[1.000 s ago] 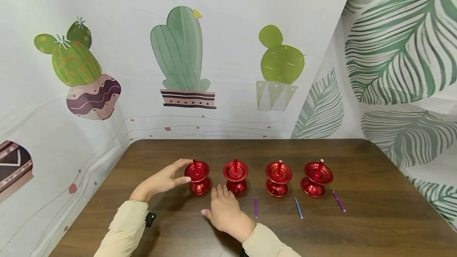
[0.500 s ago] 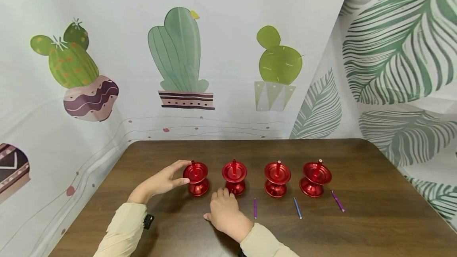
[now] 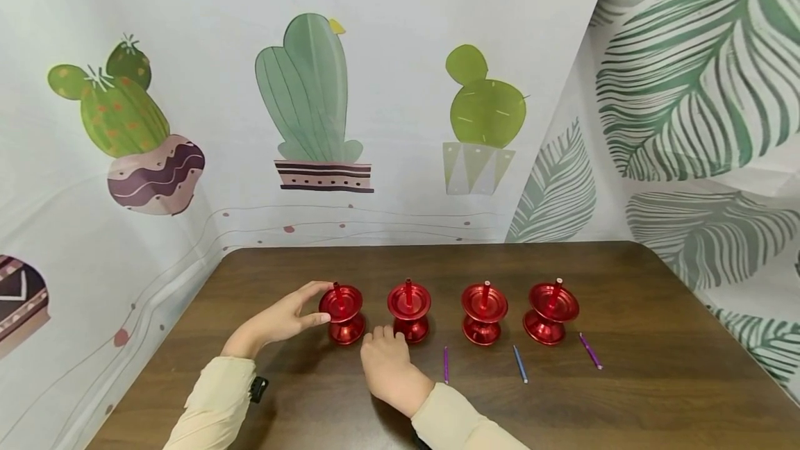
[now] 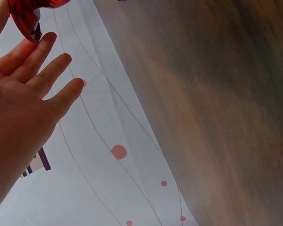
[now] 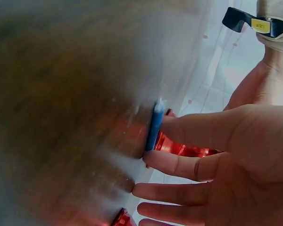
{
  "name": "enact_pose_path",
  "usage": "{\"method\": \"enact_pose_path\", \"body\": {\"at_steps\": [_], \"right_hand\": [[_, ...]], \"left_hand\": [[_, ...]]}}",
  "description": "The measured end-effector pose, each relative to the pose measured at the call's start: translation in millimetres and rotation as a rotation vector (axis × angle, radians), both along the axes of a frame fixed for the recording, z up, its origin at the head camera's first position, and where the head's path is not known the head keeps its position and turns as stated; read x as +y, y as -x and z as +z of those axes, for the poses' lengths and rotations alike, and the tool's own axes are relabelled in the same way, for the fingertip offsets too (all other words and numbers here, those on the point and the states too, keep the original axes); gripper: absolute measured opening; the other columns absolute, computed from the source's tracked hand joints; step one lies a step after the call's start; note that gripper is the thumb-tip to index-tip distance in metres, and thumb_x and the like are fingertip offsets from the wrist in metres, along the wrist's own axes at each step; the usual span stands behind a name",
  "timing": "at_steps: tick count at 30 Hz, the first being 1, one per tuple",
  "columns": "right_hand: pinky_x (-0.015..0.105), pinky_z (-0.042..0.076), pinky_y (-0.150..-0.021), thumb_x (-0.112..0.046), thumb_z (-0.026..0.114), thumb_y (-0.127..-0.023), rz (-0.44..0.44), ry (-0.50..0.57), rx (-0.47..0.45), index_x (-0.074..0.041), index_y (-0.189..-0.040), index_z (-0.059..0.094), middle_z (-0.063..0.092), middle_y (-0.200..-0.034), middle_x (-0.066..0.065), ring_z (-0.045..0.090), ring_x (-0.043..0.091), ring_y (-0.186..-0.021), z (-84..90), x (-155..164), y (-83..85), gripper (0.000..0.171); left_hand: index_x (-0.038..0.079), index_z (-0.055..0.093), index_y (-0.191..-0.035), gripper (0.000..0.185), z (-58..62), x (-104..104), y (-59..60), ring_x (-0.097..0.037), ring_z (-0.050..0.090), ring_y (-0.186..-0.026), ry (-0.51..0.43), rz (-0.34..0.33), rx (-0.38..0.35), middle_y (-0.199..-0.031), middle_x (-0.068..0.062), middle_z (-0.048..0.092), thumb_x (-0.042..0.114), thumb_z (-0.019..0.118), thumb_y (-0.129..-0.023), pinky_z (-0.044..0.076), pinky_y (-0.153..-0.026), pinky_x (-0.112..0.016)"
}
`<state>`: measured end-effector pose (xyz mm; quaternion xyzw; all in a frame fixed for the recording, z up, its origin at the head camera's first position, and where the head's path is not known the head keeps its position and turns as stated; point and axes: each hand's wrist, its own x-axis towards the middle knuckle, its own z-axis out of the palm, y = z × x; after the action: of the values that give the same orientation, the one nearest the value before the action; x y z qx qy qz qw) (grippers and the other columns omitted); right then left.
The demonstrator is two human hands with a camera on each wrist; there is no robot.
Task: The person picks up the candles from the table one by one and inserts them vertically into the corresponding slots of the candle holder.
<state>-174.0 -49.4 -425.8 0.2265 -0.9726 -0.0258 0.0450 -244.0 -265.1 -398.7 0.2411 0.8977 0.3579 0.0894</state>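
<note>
One blue candle [image 5: 154,126] — pinched between fingers [image 5: 198,129].

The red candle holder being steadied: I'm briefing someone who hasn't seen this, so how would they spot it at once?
On the brown table stands a row of four red candle holders. Take the one at the far left end. It alone has the left hand touching its dish, and no loose thin candle lies in front of it, unlike the three lying before the others.

Red holders [image 3: 409,309] (blue candle [image 5: 154,126])
</note>
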Motion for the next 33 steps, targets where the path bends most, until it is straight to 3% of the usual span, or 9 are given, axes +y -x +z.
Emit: {"method": "enact_pose_path", "body": {"at_steps": [12, 21, 24, 29, 33], "right_hand": [[0.033, 0.045, -0.077, -0.022, 0.075, -0.081, -0.013, -0.067, 0.002, -0.010, -0.100, 0.067, 0.055, -0.090, 0.005, 0.050, 0.019, -0.090, -2.5, -6, 1.1, 0.024], [0.032, 0.042, -0.074, -0.023, 0.072, -0.085, 0.069, -0.044, 0.025, -0.009, -0.103, 0.065, 0.053, -0.089, 0.004, 0.048, 0.019, -0.090, 2.9, -2, 0.2, 0.024], [0.030, 0.043, -0.073, -0.024, 0.074, -0.084, 0.113, -0.004, 0.035, -0.009, -0.101, 0.064, 0.052, -0.089, 0.004, 0.048, 0.019, -0.088, 12.3, 2, -1.8, 0.025], [0.029, 0.046, -0.072, -0.018, 0.082, -0.074, 0.202, 0.114, -0.036, -0.006, -0.103, 0.060, 0.052, -0.092, 0.004, 0.050, 0.017, -0.085, 40.4, 12, -3.0, 0.038], [0.026, 0.046, -0.070, -0.012, 0.077, -0.079, 0.253, 0.236, -0.090, -0.008, -0.098, 0.058, 0.050, -0.090, 0.001, 0.047, 0.014, -0.080, 58.8, 16, 1.7, 0.027]], "left_hand": [[0.000, 0.040, -0.141, 0.063, -0.9, 0, -1.0, -0.041, 0.032, -0.136, -0.003, -0.018, 0.011, -0.143, -0.019, 0.042, 0.024, 0.067, -0.090, 0.029, -0.106, -0.061], [0.001, 0.039, -0.142, 0.062, -0.8, -1, -0.4, -0.042, 0.029, -0.137, -0.023, -0.021, -0.009, -0.144, -0.019, 0.040, 0.023, 0.066, -0.091, 0.029, -0.103, -0.065], [0.001, 0.039, -0.142, 0.063, -0.8, -1, -0.6, -0.042, 0.030, -0.137, -0.024, -0.021, -0.009, -0.144, -0.019, 0.041, 0.023, 0.067, -0.091, 0.030, -0.103, -0.065], [0.002, 0.040, -0.142, 0.063, -1.6, -1, -0.8, -0.041, 0.031, -0.136, -0.017, -0.021, 0.002, -0.143, -0.018, 0.042, 0.025, 0.067, -0.090, 0.030, -0.104, -0.063], [0.002, 0.040, -0.142, 0.062, -2.5, -1, -1.0, -0.040, 0.031, -0.136, -0.008, -0.022, 0.017, -0.143, -0.017, 0.042, 0.026, 0.067, -0.091, 0.029, -0.106, -0.061]]}}
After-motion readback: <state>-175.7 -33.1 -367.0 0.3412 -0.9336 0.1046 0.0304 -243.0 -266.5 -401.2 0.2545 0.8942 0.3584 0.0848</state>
